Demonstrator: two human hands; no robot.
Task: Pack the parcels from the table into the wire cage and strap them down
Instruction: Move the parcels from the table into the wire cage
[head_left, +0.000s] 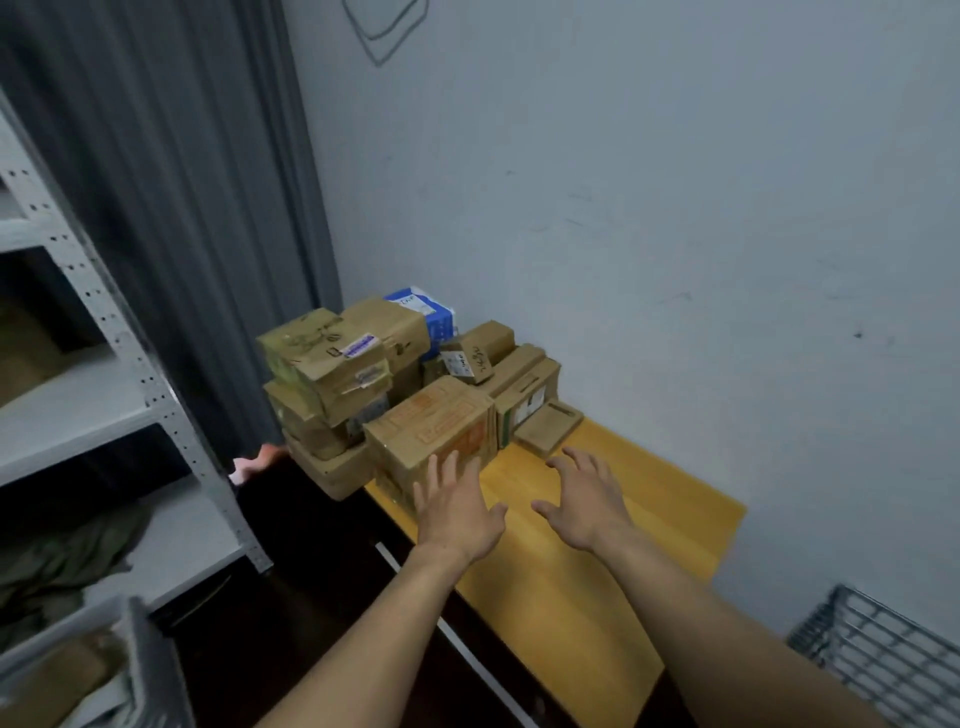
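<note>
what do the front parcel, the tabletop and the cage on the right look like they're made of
Front parcel: brown corrugated cardboard by the look, matte, with orange print and glossy clear tape along its edges.
Tabletop: yellowish wood or wood-look laminate, smooth with a faint sheen; faint grain lines show, but which one is unclear.
Wire cage: metal wire grid, silvery and shiny, probably plated steel.
</note>
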